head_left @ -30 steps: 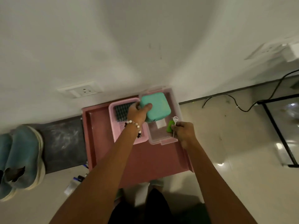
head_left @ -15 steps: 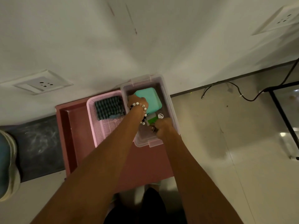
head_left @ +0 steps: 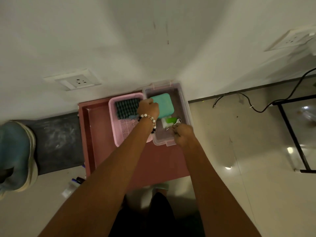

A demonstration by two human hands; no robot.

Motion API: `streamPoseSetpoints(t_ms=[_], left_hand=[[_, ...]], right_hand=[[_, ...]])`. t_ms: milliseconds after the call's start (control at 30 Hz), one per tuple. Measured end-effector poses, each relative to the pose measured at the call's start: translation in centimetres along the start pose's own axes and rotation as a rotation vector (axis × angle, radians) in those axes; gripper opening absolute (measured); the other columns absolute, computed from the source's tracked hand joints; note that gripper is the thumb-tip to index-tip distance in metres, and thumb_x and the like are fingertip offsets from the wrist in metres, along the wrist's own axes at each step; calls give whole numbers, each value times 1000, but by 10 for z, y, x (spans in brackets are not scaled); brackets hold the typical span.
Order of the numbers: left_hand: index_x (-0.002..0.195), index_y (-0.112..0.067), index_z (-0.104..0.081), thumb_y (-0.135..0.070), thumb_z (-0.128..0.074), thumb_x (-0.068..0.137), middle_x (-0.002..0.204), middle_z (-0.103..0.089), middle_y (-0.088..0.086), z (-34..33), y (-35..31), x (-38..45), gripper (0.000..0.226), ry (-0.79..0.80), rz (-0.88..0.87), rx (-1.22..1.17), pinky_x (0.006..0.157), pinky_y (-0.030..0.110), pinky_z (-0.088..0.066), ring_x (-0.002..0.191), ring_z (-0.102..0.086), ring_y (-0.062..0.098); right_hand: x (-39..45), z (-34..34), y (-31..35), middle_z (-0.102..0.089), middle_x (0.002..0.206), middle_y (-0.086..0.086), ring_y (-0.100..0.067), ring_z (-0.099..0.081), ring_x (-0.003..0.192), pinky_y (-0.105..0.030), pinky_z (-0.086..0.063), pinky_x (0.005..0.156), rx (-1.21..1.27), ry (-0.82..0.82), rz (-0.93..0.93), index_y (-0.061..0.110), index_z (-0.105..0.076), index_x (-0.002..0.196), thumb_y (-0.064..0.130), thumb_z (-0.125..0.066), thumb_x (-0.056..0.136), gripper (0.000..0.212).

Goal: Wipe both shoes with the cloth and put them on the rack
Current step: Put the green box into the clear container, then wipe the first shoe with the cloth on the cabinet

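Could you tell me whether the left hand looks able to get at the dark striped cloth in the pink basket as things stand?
Probably yes: the cloth lies uncovered in the basket just beside the left hand, but that hand first has to let go of the teal box.

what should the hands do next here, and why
Probably let go and draw both hands out of the clear bin. The left hand grips the teal box lying inside the bin, and the right hand pinches something small by the green item. No cloth is visibly in hand, and the blue shoes sit untouched at far left.
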State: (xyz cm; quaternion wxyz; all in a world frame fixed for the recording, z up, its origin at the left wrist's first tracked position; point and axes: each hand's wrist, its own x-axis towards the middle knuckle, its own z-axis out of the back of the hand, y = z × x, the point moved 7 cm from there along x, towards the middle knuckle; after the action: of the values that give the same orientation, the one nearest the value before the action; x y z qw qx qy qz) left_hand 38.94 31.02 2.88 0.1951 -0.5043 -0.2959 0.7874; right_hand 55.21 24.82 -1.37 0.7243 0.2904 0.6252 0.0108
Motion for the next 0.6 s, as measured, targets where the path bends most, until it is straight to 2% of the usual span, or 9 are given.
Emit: streamPoseSetpoints(t_ms=[67, 100, 167, 233, 333, 400, 500, 600], left_hand=[[114, 0, -62, 1, -55, 89, 102, -68, 16, 20, -1, -20, 26, 49, -14, -167, 71, 31, -58, 85, -68, 26], [110, -2, -62, 1, -53, 92, 94, -69, 12, 35, -1, -31, 20, 62, -37, -195, 65, 27, -57, 77, -68, 22], [104, -8, -64, -2, -50, 95, 87, -71, 10, 73, 6, -49, 17, 53, -94, -172, 64, 30, -57, 72, -69, 20], [102, -10, -65, -3, -52, 94, 86, -72, 11, 120, 25, -59, 17, 15, -135, -170, 62, 30, -57, 71, -69, 20], [104, -4, -66, -1, -55, 92, 79, -70, 6, 205, 68, -67, 17, -113, -129, -160, 55, 21, -53, 64, -67, 15], [103, -2, -67, -1, -52, 93, 75, -69, 7, 268, 105, -67, 17, -222, -96, -154, 58, 25, -56, 62, -67, 16], [99, 0, -68, 2, -49, 93, 76, -68, 12, 363, 155, -65, 20, -427, -61, -108, 78, 43, -56, 74, -67, 30], [106, -2, -68, -2, -51, 91, 98, -69, 21, 454, 196, -71, 23, -688, 44, 34, 89, 39, -45, 98, -62, 39]], right_hand=[[-27, -3, 0, -50, 74, -14, -22, -53, 63, -20, -48, 47, 52, 46, 43, -20, -49, 113, -19, -35, 89, 28], [-44, -6, -1, -55, 79, -16, -24, -56, 68, -22, -50, 54, 80, 49, 56, -16, -51, 113, -19, -35, 89, 29], [-79, -15, -8, -61, 83, -14, -21, -59, 69, -24, -50, 61, 38, 47, 127, -4, -56, 106, -14, -39, 90, 25], [-113, -35, -20, -63, 81, -13, -18, -59, 66, -22, -50, 59, -41, 70, 224, 0, -58, 100, -10, -43, 91, 21], [-148, -77, -53, -66, 81, -13, -17, -60, 64, -18, -50, 54, -208, 104, 375, 3, -63, 95, -4, -46, 93, 18], [-162, -116, -84, -67, 78, -12, -20, -62, 66, -26, -54, 62, -337, 155, 457, 8, -65, 89, -1, -49, 93, 19], [-178, -185, -140, -69, 73, -5, -23, -65, 70, -38, -57, 71, -568, 276, 529, 21, -67, 82, 12, -54, 92, 19], [-193, -258, -199, -66, 74, -7, -14, -60, 62, -25, -51, 59, -710, 444, 509, 10, -66, 93, 15, -53, 95, 15]])
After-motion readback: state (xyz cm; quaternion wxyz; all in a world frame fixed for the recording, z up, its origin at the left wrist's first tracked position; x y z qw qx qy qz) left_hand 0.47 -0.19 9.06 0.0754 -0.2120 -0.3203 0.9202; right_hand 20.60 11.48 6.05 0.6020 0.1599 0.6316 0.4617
